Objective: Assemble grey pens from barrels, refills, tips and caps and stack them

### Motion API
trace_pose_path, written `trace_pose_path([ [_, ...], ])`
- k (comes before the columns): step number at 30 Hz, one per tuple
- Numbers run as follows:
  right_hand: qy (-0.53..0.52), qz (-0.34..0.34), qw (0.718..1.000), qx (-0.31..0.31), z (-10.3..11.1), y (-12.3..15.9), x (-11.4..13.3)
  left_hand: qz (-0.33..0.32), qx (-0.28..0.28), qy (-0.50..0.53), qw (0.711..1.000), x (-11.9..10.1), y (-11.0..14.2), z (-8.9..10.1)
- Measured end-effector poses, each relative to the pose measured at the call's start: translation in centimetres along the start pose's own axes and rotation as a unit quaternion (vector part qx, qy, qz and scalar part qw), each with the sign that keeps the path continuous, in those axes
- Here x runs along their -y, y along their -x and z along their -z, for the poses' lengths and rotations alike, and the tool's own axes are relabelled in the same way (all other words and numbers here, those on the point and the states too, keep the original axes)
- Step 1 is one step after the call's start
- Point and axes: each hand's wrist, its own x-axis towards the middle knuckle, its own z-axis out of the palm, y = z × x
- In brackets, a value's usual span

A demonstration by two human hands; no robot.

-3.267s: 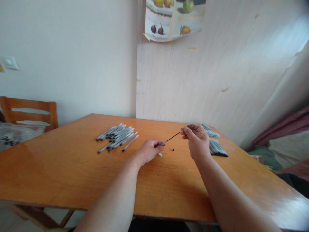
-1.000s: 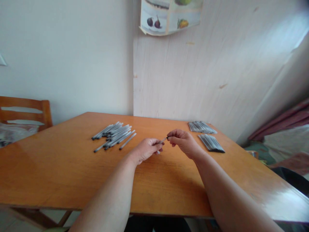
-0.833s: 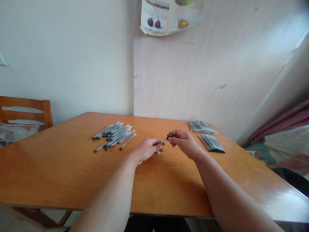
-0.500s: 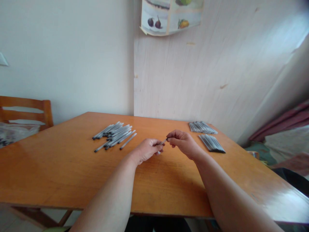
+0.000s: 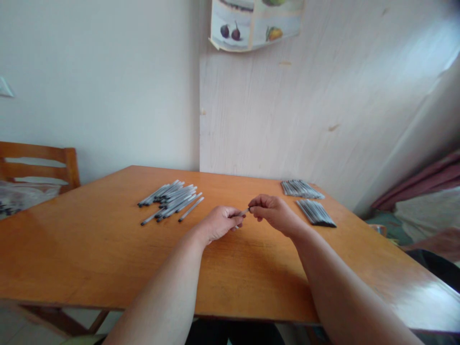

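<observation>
My left hand [image 5: 221,222] is closed around a grey pen barrel [image 5: 244,212] just above the orange wooden table [image 5: 89,258]. My right hand [image 5: 269,211] pinches the barrel's upper end, fingers pressed together; what sits under the fingertips is hidden. The two hands almost touch. A loose pile of grey pens [image 5: 172,200] lies to the left of my left hand. Two flat bundles of thin dark refills [image 5: 314,212] [image 5: 300,188] lie to the right of my right hand.
A wooden chair [image 5: 39,160] stands at the table's left end, with a clear plastic bag [image 5: 17,199] on it. Walls close the far side; a fruit poster [image 5: 255,21] hangs above. Fabric [image 5: 424,211] lies right of the table.
Earlier a long thin refill stuck out of the barrel toward my right hand and a small dark cap lay on the table. Now the refill is inside and my hands have closed together.
</observation>
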Motion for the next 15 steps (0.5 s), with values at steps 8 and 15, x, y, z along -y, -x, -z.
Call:
trace_pose_path([
  [8, 0.016, -0.005, 1.0, 0.017, 0.21, 0.16, 0.11, -0.008, -0.011, -0.01, 1.0, -0.41, 0.25, -0.23],
  [15, 0.051, -0.025, 0.998, -0.004, -0.11, 0.06, 0.24, -0.015, -0.008, -0.002, 1.0, -0.35, 0.34, -0.41],
])
